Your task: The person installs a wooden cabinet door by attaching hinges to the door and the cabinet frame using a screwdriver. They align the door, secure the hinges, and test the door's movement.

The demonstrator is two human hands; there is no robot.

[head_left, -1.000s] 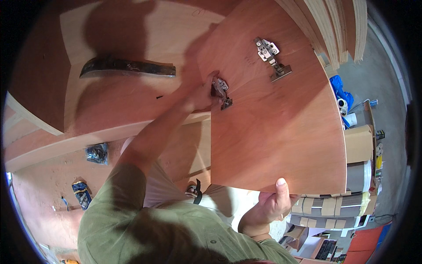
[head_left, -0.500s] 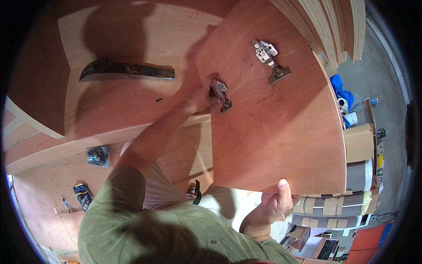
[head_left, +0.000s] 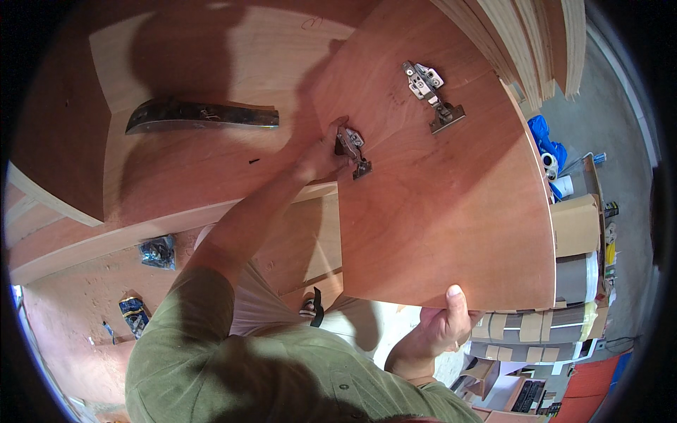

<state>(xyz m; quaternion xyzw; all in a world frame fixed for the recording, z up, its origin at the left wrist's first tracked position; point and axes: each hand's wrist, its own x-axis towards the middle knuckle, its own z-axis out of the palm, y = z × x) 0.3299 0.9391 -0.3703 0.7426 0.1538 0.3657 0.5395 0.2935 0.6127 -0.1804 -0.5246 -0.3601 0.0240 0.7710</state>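
A reddish-brown plywood door panel (head_left: 451, 225) stands in front of me, with two metal cabinet hinges on its face. My left hand (head_left: 321, 156) reaches to the panel's left edge, its fingers closed about the nearer hinge (head_left: 354, 146); the palm side is hidden. Farther up the panel is the second hinge (head_left: 430, 92), untouched. At the bottom edge my right hand (head_left: 444, 328) grips the panel, thumb on the front face and fingers behind it.
A dark, curved, blade-shaped piece (head_left: 201, 116) and a small dark screw (head_left: 254, 161) lie on the wooden cabinet surface at left. Below are a plastic bag of dark parts (head_left: 156, 252) and a blue packet (head_left: 133, 315). Plywood sheets (head_left: 522, 42) stand far right; cardboard-wrapped rolls (head_left: 522, 328) lie at right.
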